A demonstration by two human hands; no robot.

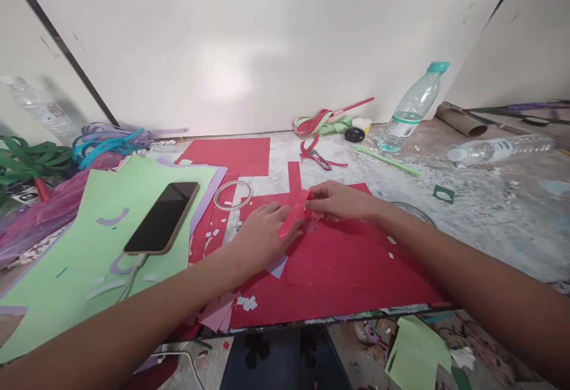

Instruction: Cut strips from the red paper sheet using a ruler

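Observation:
Near the middle of the table, my left hand [263, 232] is closed on a red paper strip [294, 177], its thumb beneath and fingers over the near end. My right hand [337, 201] pinches the same strip from the right, by a fold. One end of the strip points up toward the wall. Both hands are above a large red paper sheet [356, 265] that lies flat. A small purple paper piece [278, 266] sticks out below my left hand. White paper scraps [247, 303] are scattered on the red sheet.
To the left, a phone [162, 218] with a cable lies on green paper [104, 188]. A tape roll [233, 195] is beside my left hand. Behind are scissors [319, 159], a black-capped glue bottle [356, 133], and an upright water bottle [412, 108]. Another bottle [499, 148] lies at right.

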